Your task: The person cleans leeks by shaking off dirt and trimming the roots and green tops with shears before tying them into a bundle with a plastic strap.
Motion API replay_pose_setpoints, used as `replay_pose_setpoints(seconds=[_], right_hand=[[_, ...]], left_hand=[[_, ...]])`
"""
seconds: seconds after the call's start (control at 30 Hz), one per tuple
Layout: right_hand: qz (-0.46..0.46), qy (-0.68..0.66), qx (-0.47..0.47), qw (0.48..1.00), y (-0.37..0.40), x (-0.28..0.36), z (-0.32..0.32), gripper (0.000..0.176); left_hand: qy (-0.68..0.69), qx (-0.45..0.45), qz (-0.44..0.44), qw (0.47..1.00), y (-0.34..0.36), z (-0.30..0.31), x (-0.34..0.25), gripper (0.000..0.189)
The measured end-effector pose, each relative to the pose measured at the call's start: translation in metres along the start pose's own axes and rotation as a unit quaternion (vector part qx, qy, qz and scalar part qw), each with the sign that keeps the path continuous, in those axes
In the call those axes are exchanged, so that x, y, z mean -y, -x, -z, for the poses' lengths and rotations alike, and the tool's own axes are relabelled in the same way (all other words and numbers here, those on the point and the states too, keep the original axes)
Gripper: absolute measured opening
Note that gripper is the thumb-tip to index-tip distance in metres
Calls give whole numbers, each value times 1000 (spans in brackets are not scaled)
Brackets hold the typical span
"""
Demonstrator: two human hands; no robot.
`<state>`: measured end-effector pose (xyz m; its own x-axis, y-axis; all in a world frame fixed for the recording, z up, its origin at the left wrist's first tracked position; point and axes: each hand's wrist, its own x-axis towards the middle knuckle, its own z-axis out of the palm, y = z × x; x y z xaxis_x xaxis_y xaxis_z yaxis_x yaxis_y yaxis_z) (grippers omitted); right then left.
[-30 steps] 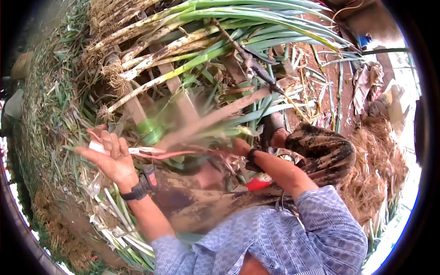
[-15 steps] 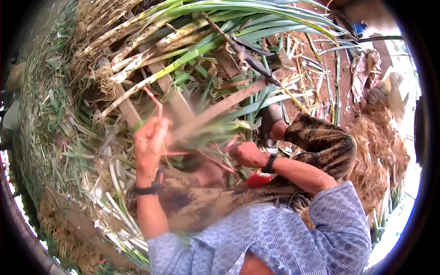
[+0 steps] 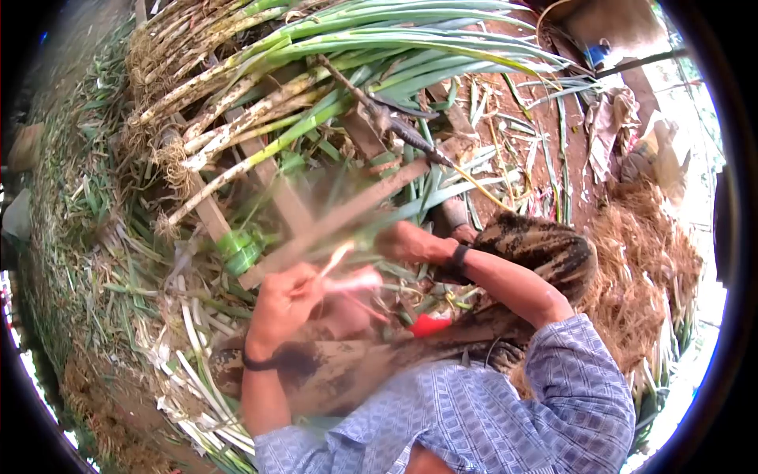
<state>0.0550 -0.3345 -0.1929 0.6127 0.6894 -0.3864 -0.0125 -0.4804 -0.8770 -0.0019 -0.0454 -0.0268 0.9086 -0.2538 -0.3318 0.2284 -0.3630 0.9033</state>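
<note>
My left hand (image 3: pixel 288 304) is closed, its fingers pinched on a thin pinkish strip (image 3: pixel 338 258) whose pale end points up and right. A blurred pink patch (image 3: pixel 355 282) shows beside these fingers; I cannot make out what it is. My right hand (image 3: pixel 412 242) is curled closed beside a wooden slat (image 3: pixel 347 209), its fingers smeared and whatever they hold hidden. Long green onions (image 3: pixel 276 99) with rooty white ends lie across the slatted wooden frame above both hands. Green tape (image 3: pixel 239 251) wraps one corner of that frame.
A dark stick-like tool (image 3: pixel 387 118) lies over the onions. A red object (image 3: pixel 429 325) rests by my lap. Brown fibrous roots (image 3: pixel 643 276) are heaped at the right. Trimmed leaves (image 3: pixel 103 237) cover the ground at left. A crumpled cloth (image 3: pixel 612 130) lies farther back.
My left hand has moved down and right, uncovering the green tape on the frame. My right hand has risen slightly. The pink strip above my left hand has swung away.
</note>
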Motion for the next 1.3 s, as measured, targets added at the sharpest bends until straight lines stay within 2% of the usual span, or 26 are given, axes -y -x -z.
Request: replay_pose_setpoints(seconds=[0.07, 0.1, 0.13, 0.17, 0.2, 0.23, 0.3, 0.43, 0.5, 0.63, 0.73, 0.77, 0.8, 0.83, 0.87, 0.9, 0.93, 1.0, 1.07, 1.13, 1.2, 1.23, 1.3], right_hand=[[-43, 249, -119, 960, -31, -83, 1, 15], [-78, 297, -118, 944, -47, -115, 4, 15], [-109, 345, -115, 925, -64, -141, 7, 15], [-147, 423, -45, 893, -83, -165, 5, 13], [-25, 484, -78, 871, -99, -232, -20, 17], [-87, 459, -64, 882, -103, -228, -12, 17], [-129, 442, -64, 885, -119, -223, -3, 17], [-150, 435, -73, 885, -146, -223, 10, 17], [-144, 432, -81, 887, -151, -219, 18, 17], [-68, 398, -127, 906, -130, -179, 22, 17], [22, 364, -149, 919, -88, -118, 19, 17], [51, 348, -139, 926, -70, -94, 18, 17], [73, 325, -118, 935, -52, -73, 18, 17], [65, 236, -43, 969, -27, -63, 20, 21], [62, 238, -3, 969, 9, -7, 16, 29], [76, 227, -11, 971, 28, 17, 15, 32], [92, 217, -17, 972, 44, 34, 15, 35], [136, 142, -28, 980, 74, 62, 12, 41], [67, 92, -51, 992, 106, 111, 11, 29], [142, 32, -96, 985, 123, 128, 6, 41], [159, 86, -72, 981, 129, 140, 16, 40], [166, 113, -60, 978, 132, 144, 20, 39], [18, 260, 32, 965, 129, 125, 19, 28]], left_hand=[[145, 66, 1, 987, -2, 0, -1, 13], [207, 107, -1, 972, -4, -5, -6, 10], [156, 155, -53, 974, -12, -8, -12, 13], [112, 223, -47, 967, -20, -11, -13, 18], [69, 292, -37, 953, -26, -15, -12, 23], [43, 296, -44, 953, -29, -23, -8, 25], [-10, 303, -61, 951, -29, -40, 5, 28], [28, 209, -76, 974, -31, -44, 14, 24], [22, 225, -43, 973, -33, -42, 13, 25], [-41, 218, -31, 974, -31, -46, 13, 24], [-33, 153, -46, 987, -28, -50, 16, 23], [-43, 154, -65, 985, -29, -46, 16, 22], [-37, 95, -128, 986, -25, -50, 29, 19], [-21, 97, -49, 994, -25, -41, 16, 15], [-5, 95, 31, 995, -25, -32, 4, 12], [63, 84, 10, 994, -24, -29, 10, 13], [336, 106, 75, 933, -20, -32, 4, 18], [300, 78, 36, 950, -15, -20, -17, 22], [314, 51, -4, 948, -10, -17, -30, 19], [301, 31, -19, 953, -3, -14, -38, 17], [257, 17, -12, 966, 1, -8, -41, 14], [254, -25, -28, 966, 2, -6, -43, 12], [239, -93, -53, 965, 2, 0, -33, 12]])
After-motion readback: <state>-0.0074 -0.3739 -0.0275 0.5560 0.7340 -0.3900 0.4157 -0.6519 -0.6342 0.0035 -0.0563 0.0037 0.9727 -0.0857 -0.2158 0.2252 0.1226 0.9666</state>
